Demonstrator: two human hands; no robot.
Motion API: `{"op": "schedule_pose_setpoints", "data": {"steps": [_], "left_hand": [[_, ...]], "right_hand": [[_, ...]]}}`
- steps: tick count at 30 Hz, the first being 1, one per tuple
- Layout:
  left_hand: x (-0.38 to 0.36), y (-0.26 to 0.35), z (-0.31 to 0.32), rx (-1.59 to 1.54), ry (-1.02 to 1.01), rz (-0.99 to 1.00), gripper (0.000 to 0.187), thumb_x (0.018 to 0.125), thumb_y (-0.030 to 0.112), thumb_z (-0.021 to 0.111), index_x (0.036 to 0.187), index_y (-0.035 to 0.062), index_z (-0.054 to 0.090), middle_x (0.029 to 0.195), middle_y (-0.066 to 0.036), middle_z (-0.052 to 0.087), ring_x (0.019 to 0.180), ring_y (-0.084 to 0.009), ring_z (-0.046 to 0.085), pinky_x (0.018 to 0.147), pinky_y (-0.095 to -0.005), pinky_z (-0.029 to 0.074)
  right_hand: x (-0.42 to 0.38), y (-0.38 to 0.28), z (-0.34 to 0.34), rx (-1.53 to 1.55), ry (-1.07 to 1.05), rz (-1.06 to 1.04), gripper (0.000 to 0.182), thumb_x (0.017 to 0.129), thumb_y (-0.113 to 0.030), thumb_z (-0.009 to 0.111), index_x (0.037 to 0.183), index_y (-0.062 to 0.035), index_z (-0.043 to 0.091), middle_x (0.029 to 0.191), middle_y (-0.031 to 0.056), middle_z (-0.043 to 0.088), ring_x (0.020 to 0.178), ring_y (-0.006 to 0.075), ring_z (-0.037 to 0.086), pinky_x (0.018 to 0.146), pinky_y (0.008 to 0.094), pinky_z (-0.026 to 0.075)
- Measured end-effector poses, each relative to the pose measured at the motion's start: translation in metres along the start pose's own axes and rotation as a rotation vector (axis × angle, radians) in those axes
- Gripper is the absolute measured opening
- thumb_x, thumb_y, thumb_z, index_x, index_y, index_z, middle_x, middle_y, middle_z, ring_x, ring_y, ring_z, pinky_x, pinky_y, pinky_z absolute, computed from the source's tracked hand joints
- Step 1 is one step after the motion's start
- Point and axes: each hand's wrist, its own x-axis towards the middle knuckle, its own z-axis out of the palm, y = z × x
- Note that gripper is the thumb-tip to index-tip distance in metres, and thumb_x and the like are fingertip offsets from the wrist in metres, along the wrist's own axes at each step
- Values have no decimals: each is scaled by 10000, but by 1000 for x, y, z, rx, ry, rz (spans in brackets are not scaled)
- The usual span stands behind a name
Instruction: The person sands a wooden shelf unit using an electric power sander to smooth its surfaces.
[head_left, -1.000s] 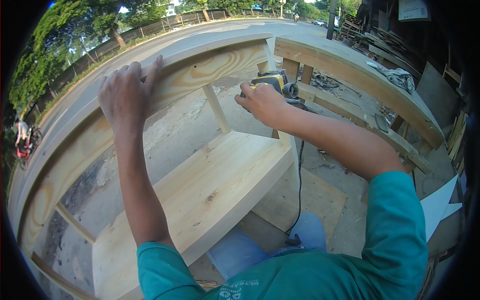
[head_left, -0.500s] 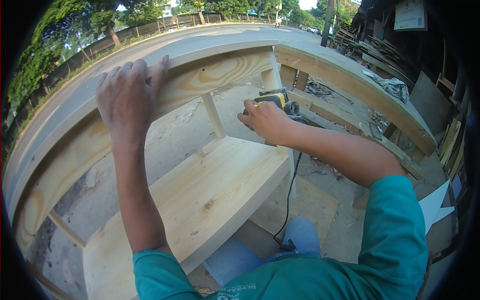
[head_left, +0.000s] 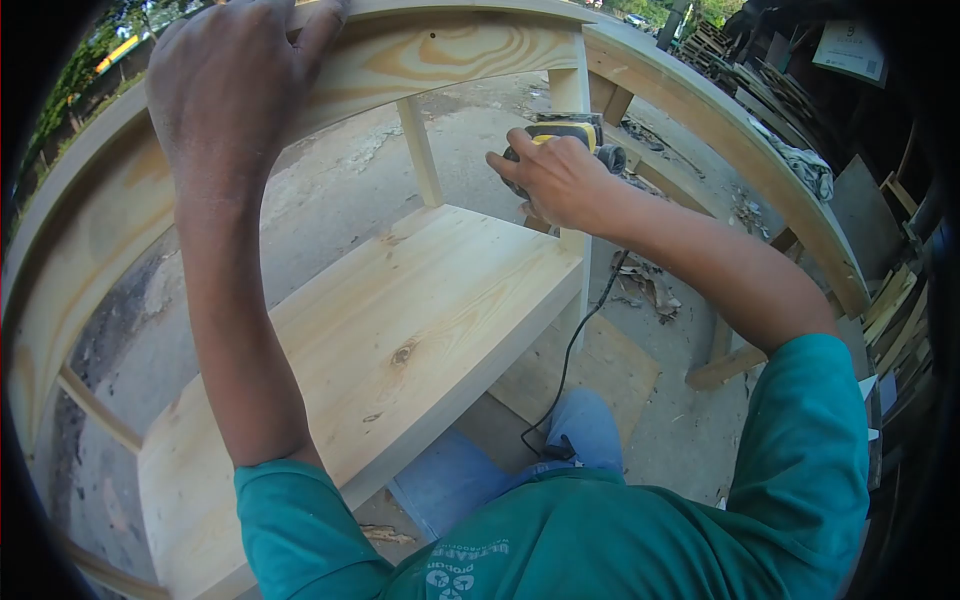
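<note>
white logo on teal shirt (head_left: pixel 455 575), lettering unreadable

I see pale pine shelf (head_left: pixel 400 330) w/ brown knots, swirly orange grain on top rail (head_left: pixel 460 55) at 12 o'clock. Sander (head_left: pixel 570 135) yellow/black, cord (head_left: pixel 570 360) black. Teal sleeves (head_left: pixel 800 450), blue jeans (head_left: pixel 470 490) at 6.

Left hand (head_left: pixel 225 85) on top rail (head_left: pixel 450 50), far left. Right hand (head_left: pixel 555 180) on sander (head_left: pixel 570 135), at right post (head_left: pixel 572 90). Lower shelf (head_left: pixel 400 330) below, between arms. Cord (head_left: pixel 570 350) hangs right of shelf.
</note>
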Motion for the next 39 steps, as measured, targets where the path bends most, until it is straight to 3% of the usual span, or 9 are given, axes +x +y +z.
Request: {"op": "schedule_pose_setpoints", "data": {"steps": [2, 6, 10, 13, 17, 20, 27, 28, 39], "left_hand": [[0, 0, -1, 6, -15, -9, 657, 949, 700, 489, 725, 109, 668, 681, -101, 656, 683, -281, 663, 658, -433, 498], [-6, 27, -14, 36, 163, -53, 465, 945, 464, 646, 660, 96, 660, 639, -97, 620, 717, -237, 630, 863, -428, 459], [1, 22, -15, 40, 18, -89, 466, 950, 447, 646, 644, 94, 640, 609, -88, 576, 676, -228, 594, 850, -415, 456], [-2, 20, -8, 98, 71, -78, 429, 925, 441, 678, 702, 75, 682, 652, -105, 618, 696, -239, 621, 832, -419, 476], [0, -2, 3, 10, 15, 13, 649, 957, 689, 486, 729, 109, 668, 684, -98, 654, 688, -276, 661, 663, -432, 500], [0, -3, 5, 21, 29, 19, 640, 962, 675, 491, 737, 102, 668, 703, -95, 658, 699, -279, 660, 675, -429, 501], [3, 5, -2, 4, 51, 14, 565, 975, 570, 546, 698, 89, 653, 686, -93, 661, 665, -267, 653, 691, -403, 496], [3, 7, -4, -2, 46, 5, 562, 975, 568, 546, 702, 89, 653, 697, -91, 665, 668, -267, 652, 692, -399, 494], [1, 12, -11, -6, 35, -5, 535, 973, 541, 568, 699, 89, 646, 711, -88, 664, 670, -278, 643, 700, -385, 483]], "right_hand": [[-19, -16, 11, 68, -71, -40, 631, 851, -303, 731, 1421, -129, 524, 1121, 149, 555, 764, 261, 684, 648, 371, 553], [-48, -44, 44, 138, -196, -61, 631, 851, -312, 738, 1417, -132, 525, 1157, 166, 551, 759, 269, 684, 674, 389, 568], [-58, -56, 49, 185, -235, -48, 644, 835, -298, 756, 1416, -136, 530, 1183, 182, 541, 775, 271, 689, 683, 385, 576], [-57, -60, 48, 191, -270, -19, 662, 826, -296, 766, 1425, -140, 531, 1198, 189, 535, 786, 277, 693, 685, 389, 577], [-59, -58, 53, 207, -259, -14, 676, 820, -296, 771, 1434, -145, 531, 1200, 182, 539, 785, 287, 697, 691, 403, 576], [-51, -40, 33, 226, -252, 11, 670, 820, -299, 768, 1432, -156, 535, 1192, 169, 547, 789, 287, 697, 696, 405, 578], [8, 12, -20, 89, 70, 102, 427, 852, -171, 636, 1275, -113, 631, 1064, 147, 603, 809, 285, 702, 653, 380, 554], [19, 15, -17, 60, 76, 142, 574, 804, -220, 715, 1365, -171, 599, 1075, 140, 582, 771, 296, 689, 637, 410, 549], [-40, -23, 26, 220, -62, 11, 595, 803, -200, 731, 1377, -144, 583, 1115, 183, 564, 792, 293, 701, 661, 398, 566]]}}
